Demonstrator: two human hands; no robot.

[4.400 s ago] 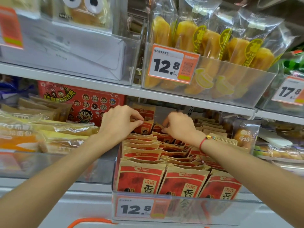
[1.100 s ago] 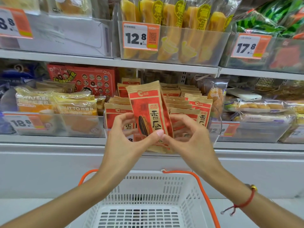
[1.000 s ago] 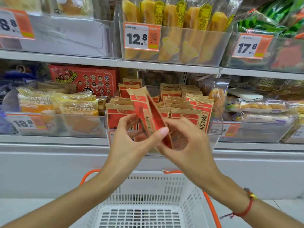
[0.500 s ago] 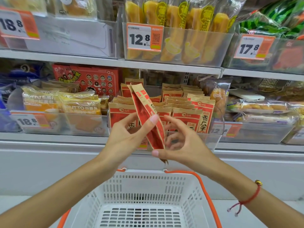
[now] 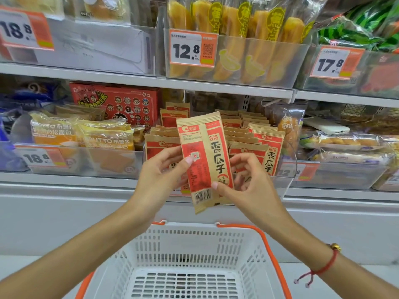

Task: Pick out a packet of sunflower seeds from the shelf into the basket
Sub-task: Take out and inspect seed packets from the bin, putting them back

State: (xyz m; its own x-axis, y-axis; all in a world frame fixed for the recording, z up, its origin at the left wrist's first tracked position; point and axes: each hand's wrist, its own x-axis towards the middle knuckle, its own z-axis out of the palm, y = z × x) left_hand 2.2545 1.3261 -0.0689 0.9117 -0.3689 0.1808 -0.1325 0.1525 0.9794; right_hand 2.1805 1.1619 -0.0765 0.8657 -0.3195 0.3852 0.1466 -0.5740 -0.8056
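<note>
Packet point(image 5: 204, 160): off the shelf point(image 5: 64, 179), pinched upright by left hand point(image 5: 159, 175) and right hand point(image 5: 248, 184).
Left: lowering into basket point(image 5: 138, 251).

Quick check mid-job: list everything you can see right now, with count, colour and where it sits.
sunflower seed packet: one, red and kraft brown, held upright above the basket
shelved seed packets: many, same red and brown, in rows in the bin behind the held one
basket: one, white with orange handles, below the hands, nothing visible inside
yellow bread packs: several, lower shelf, left
red cartoon box: one, lower shelf, behind the bread
long yellow pastries: several, clear bin, upper shelf
price tags: several, white and orange, on bin fronts
left hand: holds the packet's left edge
right hand: pinches the packet's lower right; red cord bracelet on the wrist
</note>
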